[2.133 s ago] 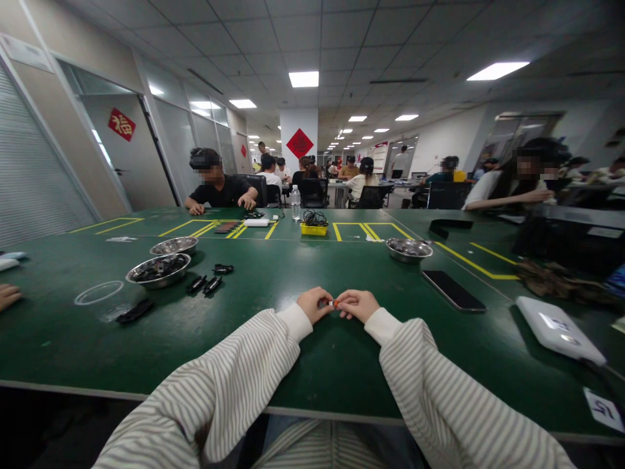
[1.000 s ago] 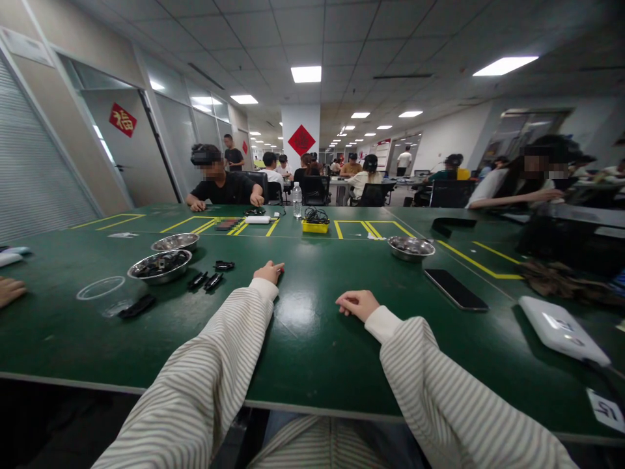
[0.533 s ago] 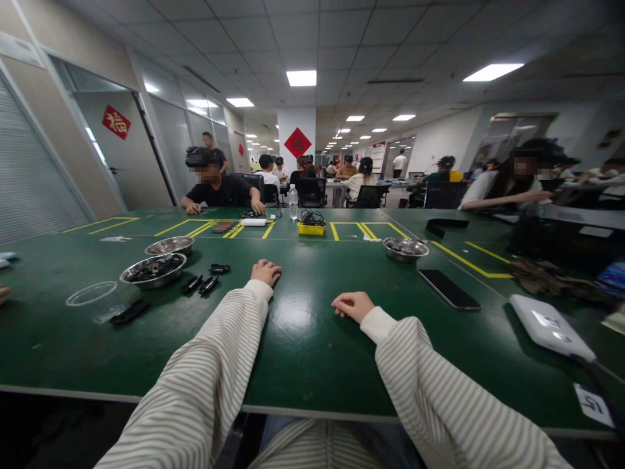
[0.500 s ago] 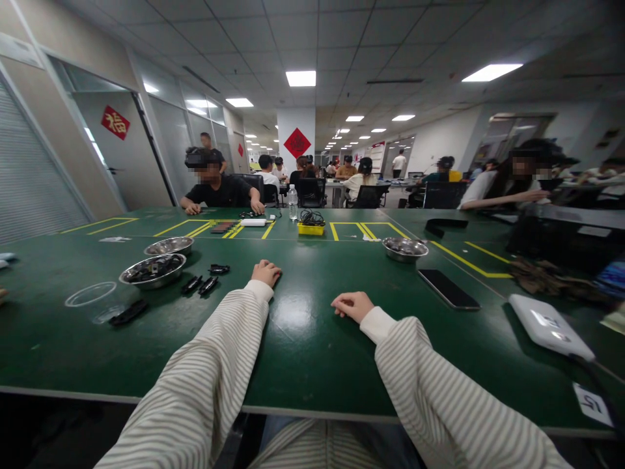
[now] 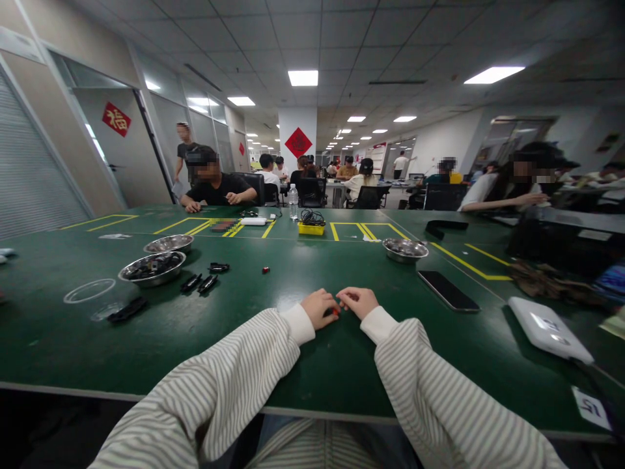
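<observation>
Smooth glossy tabletop (image 5: 293,254), shiny metal bowls (image 5: 159,281), matt cloth sleeves (image 5: 229,368)

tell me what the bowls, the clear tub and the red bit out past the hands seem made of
Bowls: metal, probably polished stainless steel; silvery walls with bright reflections.
Clear tub: likely thin, glossy plastic; the green tabletop shows through it.
Red bit: perhaps plastic, but too small here to judge material or finish.

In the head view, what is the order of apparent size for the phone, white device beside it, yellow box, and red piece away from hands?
1. White device
2. Phone
3. Yellow box
4. Red piece
</observation>
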A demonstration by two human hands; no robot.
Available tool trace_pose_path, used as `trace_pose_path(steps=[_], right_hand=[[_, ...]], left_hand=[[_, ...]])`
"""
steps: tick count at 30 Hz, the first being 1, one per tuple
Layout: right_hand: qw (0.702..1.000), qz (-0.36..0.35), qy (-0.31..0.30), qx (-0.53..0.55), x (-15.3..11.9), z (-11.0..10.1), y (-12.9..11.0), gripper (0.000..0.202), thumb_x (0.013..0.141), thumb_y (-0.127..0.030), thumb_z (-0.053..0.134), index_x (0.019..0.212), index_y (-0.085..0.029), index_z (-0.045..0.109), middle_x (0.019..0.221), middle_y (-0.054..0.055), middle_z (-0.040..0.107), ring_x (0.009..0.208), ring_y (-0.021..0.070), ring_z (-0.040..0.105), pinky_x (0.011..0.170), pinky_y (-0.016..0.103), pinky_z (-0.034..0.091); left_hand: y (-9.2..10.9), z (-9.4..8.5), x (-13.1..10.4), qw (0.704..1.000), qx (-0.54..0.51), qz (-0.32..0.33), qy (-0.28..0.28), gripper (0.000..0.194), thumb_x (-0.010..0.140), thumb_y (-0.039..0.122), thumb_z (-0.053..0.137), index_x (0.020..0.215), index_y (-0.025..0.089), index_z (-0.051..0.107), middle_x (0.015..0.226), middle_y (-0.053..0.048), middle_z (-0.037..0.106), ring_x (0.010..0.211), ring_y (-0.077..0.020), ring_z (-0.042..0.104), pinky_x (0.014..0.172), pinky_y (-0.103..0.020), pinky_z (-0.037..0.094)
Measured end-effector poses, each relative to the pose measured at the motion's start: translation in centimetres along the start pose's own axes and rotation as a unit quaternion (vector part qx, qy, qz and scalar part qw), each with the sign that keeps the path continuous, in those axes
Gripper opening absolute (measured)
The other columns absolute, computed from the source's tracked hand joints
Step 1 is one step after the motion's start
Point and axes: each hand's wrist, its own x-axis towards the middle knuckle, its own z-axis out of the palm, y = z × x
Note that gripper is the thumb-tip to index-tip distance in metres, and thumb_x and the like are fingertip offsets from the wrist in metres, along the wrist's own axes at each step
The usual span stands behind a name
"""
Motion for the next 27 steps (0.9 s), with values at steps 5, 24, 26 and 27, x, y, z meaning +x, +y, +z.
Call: trace_pose_path(steps=[5,24,26,27], right_hand=[[0.997,-0.008,-0.040,-0.067,-0.1,0.0,0.1,0.026,0.069,-0.035,0.047,0.076,-0.016,0.062,0.064,0.003,0.062,0.053,0.0115,0.053,0.053,0.022,0.041],[0.993,-0.055,-0.085,-0.068,-0.4,0.4,0.1,0.021,0.058,-0.033,0.061,0.066,-0.014,0.063,0.056,0.003,0.060,0.051,0.0105,0.053,0.048,0.020,0.041],[0.996,-0.034,-0.070,-0.042,-0.5,0.4,-0.1,0.021,0.057,-0.032,0.061,0.065,-0.013,0.063,0.056,0.004,0.061,0.050,0.0110,0.054,0.048,0.020,0.042],[0.997,-0.025,-0.065,-0.029,-0.5,0.4,-0.2,0.021,0.057,-0.032,0.061,0.065,-0.013,0.063,0.055,0.004,0.061,0.049,0.0110,0.054,0.047,0.020,0.042]], left_hand=[[-3.2,-2.2,-0.6,0.986,0.105,-0.108,0.069,0.045,0.066,0.040,0.051,0.106,0.020,0.046,0.100,-0.007,0.049,0.096,-0.0218,0.039,0.081,-0.035,0.029],[-5.2,-1.6,-1.4,0.988,-0.005,-0.140,0.058,0.021,0.069,0.020,0.050,0.089,0.018,0.056,0.078,0.000,0.058,0.069,-0.0099,0.050,0.068,-0.022,0.041],[-2.8,-0.9,-0.9,0.993,-0.033,-0.092,0.064,0.020,0.067,0.022,0.052,0.086,0.018,0.057,0.073,0.000,0.058,0.066,-0.0093,0.049,0.065,-0.021,0.041],[-1.9,-0.7,-0.7,0.994,-0.041,-0.077,0.070,0.020,0.066,0.022,0.053,0.085,0.017,0.057,0.071,0.000,0.058,0.065,-0.0091,0.049,0.063,-0.020,0.041]])
